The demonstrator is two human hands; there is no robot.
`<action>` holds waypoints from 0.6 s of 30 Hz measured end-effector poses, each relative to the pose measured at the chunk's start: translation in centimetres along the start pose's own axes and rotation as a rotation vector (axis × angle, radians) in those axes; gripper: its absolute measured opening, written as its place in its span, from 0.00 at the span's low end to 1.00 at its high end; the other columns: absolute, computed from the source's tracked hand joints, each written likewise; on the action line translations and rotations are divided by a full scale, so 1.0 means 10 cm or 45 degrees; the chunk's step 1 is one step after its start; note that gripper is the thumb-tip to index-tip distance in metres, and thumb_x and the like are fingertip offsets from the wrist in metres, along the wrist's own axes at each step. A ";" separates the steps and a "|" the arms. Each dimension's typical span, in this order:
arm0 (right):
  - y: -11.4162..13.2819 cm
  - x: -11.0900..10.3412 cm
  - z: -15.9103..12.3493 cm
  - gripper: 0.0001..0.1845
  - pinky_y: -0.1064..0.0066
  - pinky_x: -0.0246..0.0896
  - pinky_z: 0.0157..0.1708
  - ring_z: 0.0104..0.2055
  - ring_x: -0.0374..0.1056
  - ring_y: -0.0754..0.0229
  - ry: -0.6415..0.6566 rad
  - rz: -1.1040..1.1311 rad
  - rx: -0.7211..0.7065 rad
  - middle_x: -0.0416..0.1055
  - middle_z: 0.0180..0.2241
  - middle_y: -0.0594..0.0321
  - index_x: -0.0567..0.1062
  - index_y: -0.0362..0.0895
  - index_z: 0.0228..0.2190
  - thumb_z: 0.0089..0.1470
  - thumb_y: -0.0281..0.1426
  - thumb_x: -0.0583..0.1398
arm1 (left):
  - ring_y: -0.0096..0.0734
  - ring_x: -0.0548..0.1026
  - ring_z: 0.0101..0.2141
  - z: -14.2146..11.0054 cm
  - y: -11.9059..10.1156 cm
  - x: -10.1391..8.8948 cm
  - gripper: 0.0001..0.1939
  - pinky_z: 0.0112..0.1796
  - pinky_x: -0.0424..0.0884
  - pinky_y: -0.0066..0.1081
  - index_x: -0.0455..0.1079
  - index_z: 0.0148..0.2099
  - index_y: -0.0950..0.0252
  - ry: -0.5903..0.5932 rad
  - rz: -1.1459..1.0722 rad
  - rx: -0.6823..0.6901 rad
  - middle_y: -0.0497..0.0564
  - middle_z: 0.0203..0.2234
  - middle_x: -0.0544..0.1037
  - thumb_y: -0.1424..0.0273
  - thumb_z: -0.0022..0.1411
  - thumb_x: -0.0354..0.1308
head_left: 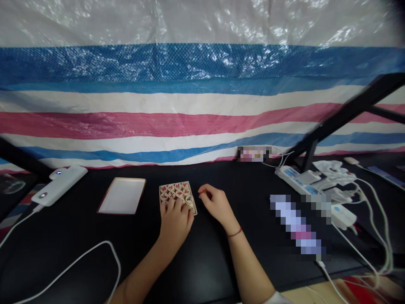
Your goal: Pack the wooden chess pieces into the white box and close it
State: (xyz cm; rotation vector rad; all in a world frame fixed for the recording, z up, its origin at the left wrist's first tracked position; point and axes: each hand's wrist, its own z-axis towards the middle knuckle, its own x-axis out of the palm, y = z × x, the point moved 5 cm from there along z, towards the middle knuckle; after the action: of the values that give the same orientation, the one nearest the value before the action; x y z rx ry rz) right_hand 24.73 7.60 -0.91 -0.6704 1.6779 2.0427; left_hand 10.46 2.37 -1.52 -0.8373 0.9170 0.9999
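Note:
A small open box (160, 198) of xiangqi pieces lies on the black table in the head view. Its round pale pieces (171, 187) stand in rows, most with red characters, and one piece (189, 199) at the right shows a dark character and sits a little higher. My left hand (176, 217) reaches over the box's near side, fingers spread and tips touching the pieces, thumb by the right edge; it covers the nearest ones. Just right of the box, apart from it, my right hand (217, 202) is curled closed. Whatever its fingers may hold is hidden.
Left of the box lies a shallow lid (122, 195), pale inside. A white device (58, 185) with a cable stands at far left. To the right are a blurred-out phone-like object (295, 223), a power strip (297, 179) and tangled white cables (384, 223). A striped sheet (190, 126) hangs behind.

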 end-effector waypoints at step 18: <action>-0.38 -0.45 0.01 0.08 0.72 0.57 0.31 0.26 0.64 0.64 -0.249 -0.306 0.137 0.71 0.32 0.62 0.72 0.44 0.29 0.46 0.27 0.54 | 0.36 0.72 0.41 0.06 0.37 -0.11 0.05 0.43 0.56 0.38 0.73 0.37 0.58 0.102 -0.425 -0.121 0.45 0.33 0.80 0.70 0.63 0.55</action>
State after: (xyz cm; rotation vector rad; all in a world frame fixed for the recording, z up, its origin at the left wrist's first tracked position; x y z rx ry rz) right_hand 30.59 8.37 -1.16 -0.5843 1.5048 1.7759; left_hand 6.80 3.74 -0.84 -1.0776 0.7695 0.7278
